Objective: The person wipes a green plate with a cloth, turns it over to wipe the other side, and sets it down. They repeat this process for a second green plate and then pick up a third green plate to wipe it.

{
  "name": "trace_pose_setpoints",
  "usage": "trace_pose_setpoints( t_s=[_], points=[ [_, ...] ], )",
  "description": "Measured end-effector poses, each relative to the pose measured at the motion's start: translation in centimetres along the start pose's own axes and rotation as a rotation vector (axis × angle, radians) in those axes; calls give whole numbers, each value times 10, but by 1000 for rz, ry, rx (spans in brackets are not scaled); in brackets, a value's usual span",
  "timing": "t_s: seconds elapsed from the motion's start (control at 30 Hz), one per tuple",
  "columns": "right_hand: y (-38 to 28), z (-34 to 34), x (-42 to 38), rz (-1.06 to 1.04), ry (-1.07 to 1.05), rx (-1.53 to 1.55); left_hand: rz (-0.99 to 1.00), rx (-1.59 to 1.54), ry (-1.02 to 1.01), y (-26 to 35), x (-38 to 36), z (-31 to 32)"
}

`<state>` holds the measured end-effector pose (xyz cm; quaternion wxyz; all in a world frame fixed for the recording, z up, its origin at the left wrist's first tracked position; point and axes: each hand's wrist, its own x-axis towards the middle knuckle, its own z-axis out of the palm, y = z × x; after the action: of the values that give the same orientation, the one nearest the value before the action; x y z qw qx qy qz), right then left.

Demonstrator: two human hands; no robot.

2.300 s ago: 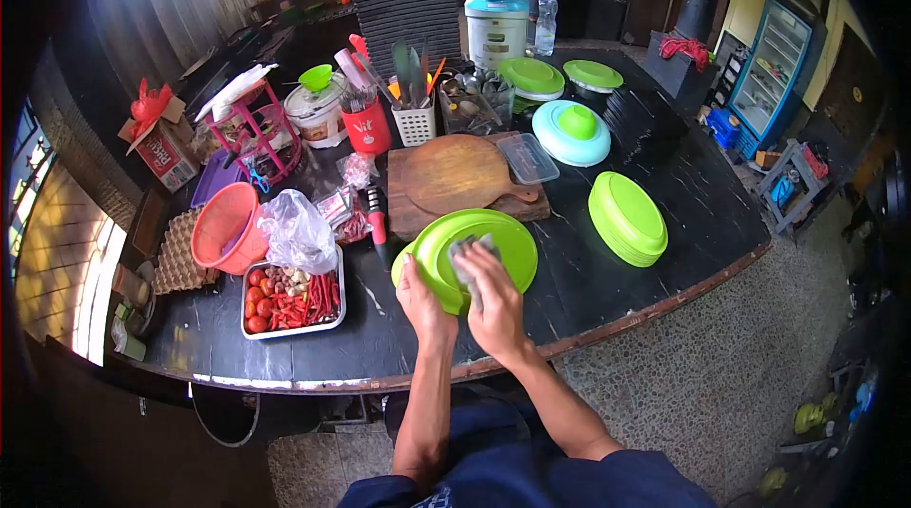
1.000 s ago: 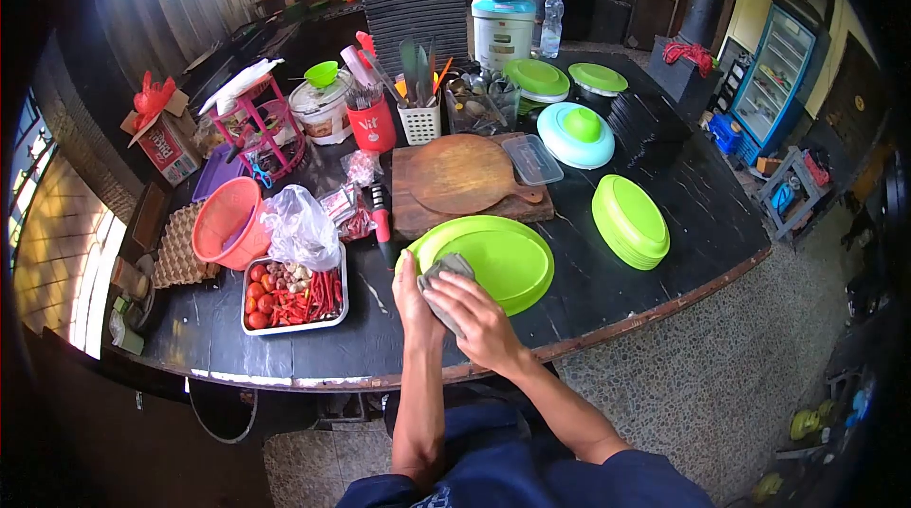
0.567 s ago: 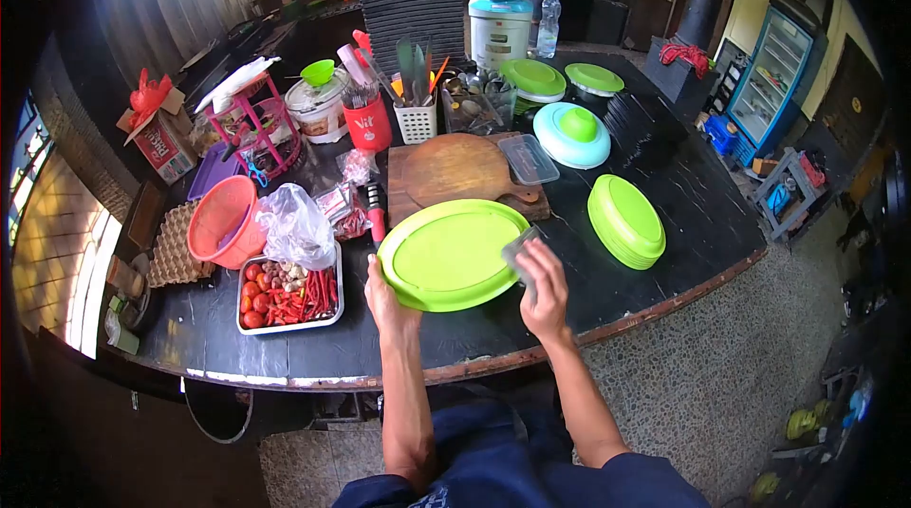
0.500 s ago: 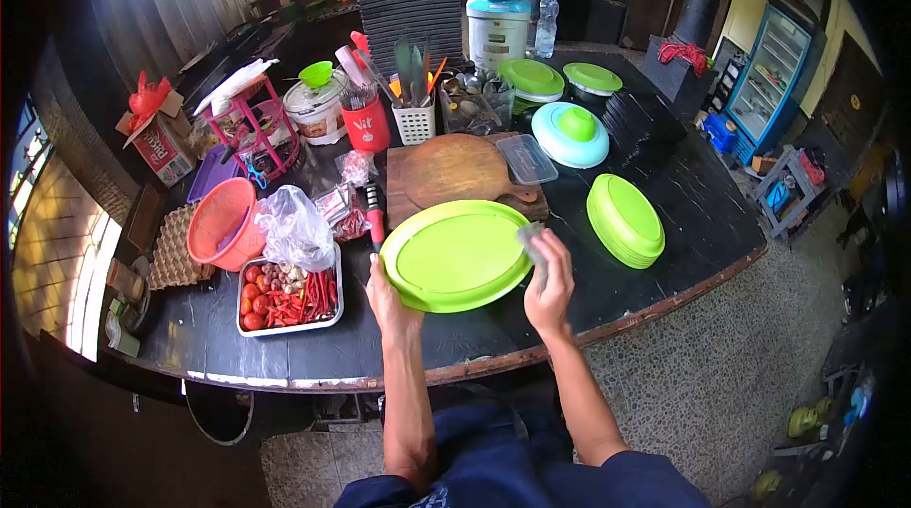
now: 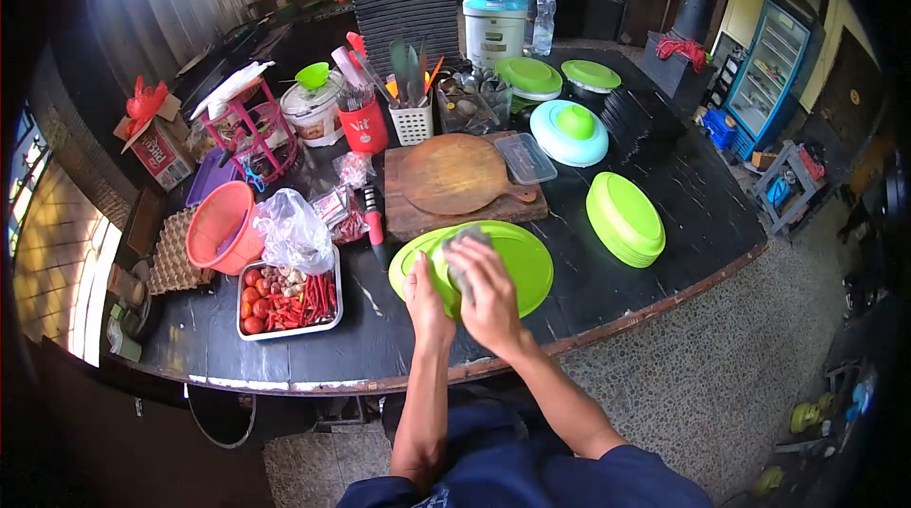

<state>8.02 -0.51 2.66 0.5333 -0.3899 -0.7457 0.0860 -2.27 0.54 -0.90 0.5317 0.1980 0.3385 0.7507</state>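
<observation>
A green oval plate is held over the front of the black table. My left hand grips its near left rim, with the thumb on top. My right hand presses a grey cloth against the plate's upper face, left of its middle. The fingers cover part of the cloth. To the right, a stack of green oval plates lies on the table. Beyond the held plate are a round wooden board and a thicker board beneath it.
A metal tray of tomatoes, chillies and onions sits left, beside a red-handled knife sharpener. Behind it are an orange basket and a plastic bag. Utensil holders and a blue-white lidded dish stand farther back.
My right hand has moved left with the cloth, from the plate's right rim onto its face. The plate and my left hand have shifted slightly right and nearer to me.
</observation>
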Motion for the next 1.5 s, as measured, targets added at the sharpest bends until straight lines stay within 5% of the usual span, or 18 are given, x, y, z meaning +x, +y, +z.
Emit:
trace_pose_setpoints(
  t_s=[0.13, 0.33, 0.57, 0.63, 0.8, 1.1, 1.23, 1.5],
  points=[
    [-13, -2, -32, -152, -224, 17, -64, -43, -38, 9, 9, -24],
    [19, -26, -50, -306, -192, -114, -57, -147, 32, 15, 15, -26],
    [62, -51, -33, -42, 43, -281, 12, -106, 38, 19, 10, -20],
    [66, -48, -21, 106, 249, -218, 15, -84, 26, 16, 6, -14],
    [31, -12, -12, 107, 127, -143, 54, -23, 29, 1, -4, 6],
    [-8, -16, -39, -175, -214, -16, 110, -55, 50, 21, 5, -17],
    [33, -28, -45, -349, -119, -193, 117, -70, 34, 27, 14, -28],
    [62, -44, -3, 82, 259, -201, 55, -24, 12, 22, 9, -14]
  ],
)
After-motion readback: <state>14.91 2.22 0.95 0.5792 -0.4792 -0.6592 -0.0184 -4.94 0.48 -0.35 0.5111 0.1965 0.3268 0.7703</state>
